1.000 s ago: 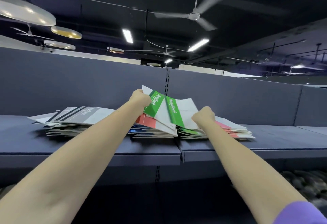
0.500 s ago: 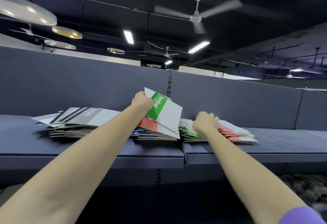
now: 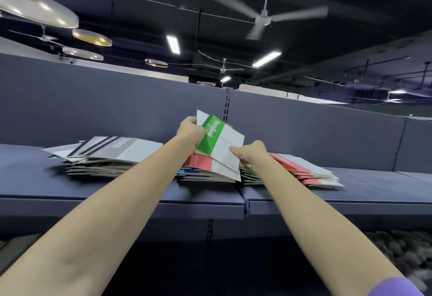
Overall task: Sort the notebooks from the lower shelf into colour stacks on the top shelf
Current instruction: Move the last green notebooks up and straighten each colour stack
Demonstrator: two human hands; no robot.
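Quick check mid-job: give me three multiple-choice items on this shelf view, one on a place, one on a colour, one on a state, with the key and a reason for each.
1. Where does the stack topped by a grey and black notebook lie?
A. left on the top shelf
B. right on the top shelf
C. on the lower shelf

2. What colour is the band on the notebook held up?
A. blue
B. green
C. black

3. How is that notebook held?
A. lying flat, untouched
B. by the right hand alone
C. by both hands, tilted up

Key:
1 A, the grey stack lies left on the top shelf.
2 B, the green notebook shows it.
3 C, the left hand grips its upper left edge and the right hand its lower right corner.
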